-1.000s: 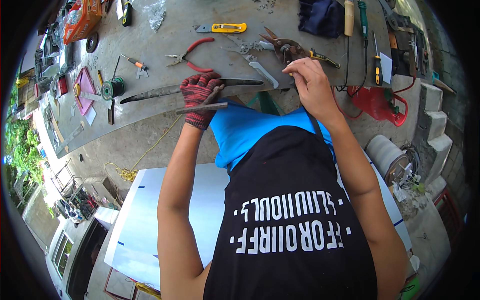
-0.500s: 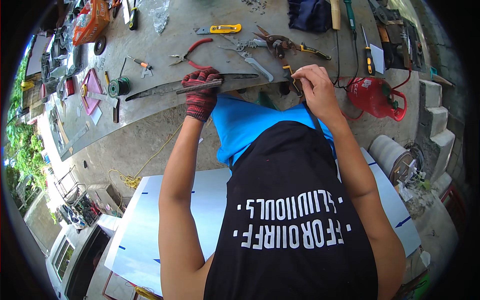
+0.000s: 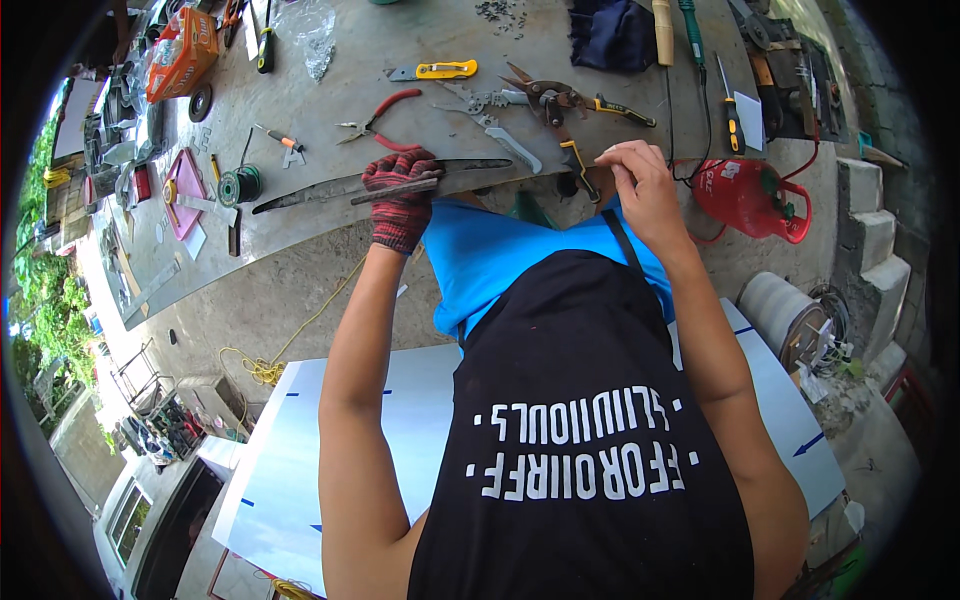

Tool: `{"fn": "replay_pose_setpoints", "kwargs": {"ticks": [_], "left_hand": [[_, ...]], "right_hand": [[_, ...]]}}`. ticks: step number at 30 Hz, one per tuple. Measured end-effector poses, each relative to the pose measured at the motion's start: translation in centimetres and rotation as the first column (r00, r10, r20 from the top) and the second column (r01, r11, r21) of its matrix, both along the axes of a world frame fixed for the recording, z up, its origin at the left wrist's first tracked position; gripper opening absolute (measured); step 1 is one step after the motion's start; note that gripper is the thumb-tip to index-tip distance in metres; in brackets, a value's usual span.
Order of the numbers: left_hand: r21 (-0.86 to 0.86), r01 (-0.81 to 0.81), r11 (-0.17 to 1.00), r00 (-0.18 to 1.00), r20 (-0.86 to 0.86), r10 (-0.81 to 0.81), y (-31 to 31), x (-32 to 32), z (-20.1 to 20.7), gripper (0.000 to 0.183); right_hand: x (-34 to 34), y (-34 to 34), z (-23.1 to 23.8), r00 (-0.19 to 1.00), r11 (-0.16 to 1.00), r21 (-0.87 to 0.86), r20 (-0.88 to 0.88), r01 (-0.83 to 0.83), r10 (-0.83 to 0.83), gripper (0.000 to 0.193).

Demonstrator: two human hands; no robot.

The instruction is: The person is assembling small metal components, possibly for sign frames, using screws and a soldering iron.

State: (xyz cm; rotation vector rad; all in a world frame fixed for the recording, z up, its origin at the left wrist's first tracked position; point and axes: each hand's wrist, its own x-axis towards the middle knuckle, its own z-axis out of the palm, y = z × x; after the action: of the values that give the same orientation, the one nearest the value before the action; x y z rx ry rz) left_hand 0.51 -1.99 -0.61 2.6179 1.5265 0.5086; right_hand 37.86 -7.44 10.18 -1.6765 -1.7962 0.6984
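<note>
Gripped short dark strip (image 3: 412, 188) in gloved left hand (image 3: 398, 174), at near edge of worktable (image 3: 310, 115).
Held bare right hand (image 3: 645, 190) half-curled near tin snips (image 3: 553, 97); could not tell whether empty.

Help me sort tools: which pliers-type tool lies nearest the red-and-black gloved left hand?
The red-handled metal pliers, beside the left hand; the grey metal hand tool and brown metal snips with yellow-black handles lie farther right.
</note>
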Motion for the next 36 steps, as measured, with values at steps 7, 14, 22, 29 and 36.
{"fn": "replay_pose_setpoints", "kwargs": {"ticks": [7,14,22,29,36], "left_hand": [[0.059,0.04,0.997,0.999,0.032,-0.042,0.0,0.1,0.5,0.014],[0.036,0.061,0.997,0.995,0.078,-0.064,0.2,0.3,1.1,0.018],[-0.019,0.033,0.999,0.999,0.036,-0.032,0.1,0.2,1.0,0.019],[-0.033,-0.006,0.999,1.0,0.031,0.007,-0.2,0.4,1.1,0.017],[-0.03,-0.023,0.999,1.0,0.004,0.023,-0.4,-0.1,0.0,0.019]], "right_hand": [[1.0,1.3,-0.5,1.0,1.0,-0.017,0.004,0.017,-0.017,0.016],[2.9,3.2,-0.9,0.997,0.999,0.01,0.061,0.039,-0.04,0.016],[3.0,5.2,-1.1,0.996,0.999,0.006,0.067,0.052,-0.052,0.016],[2.4,11.1,-1.1,0.998,0.991,0.132,0.055,0.019,-0.026,0.015],[0.3,20.2,-3.5,0.987,0.98,0.17,0.143,-0.101,0.077,0.017]]}}
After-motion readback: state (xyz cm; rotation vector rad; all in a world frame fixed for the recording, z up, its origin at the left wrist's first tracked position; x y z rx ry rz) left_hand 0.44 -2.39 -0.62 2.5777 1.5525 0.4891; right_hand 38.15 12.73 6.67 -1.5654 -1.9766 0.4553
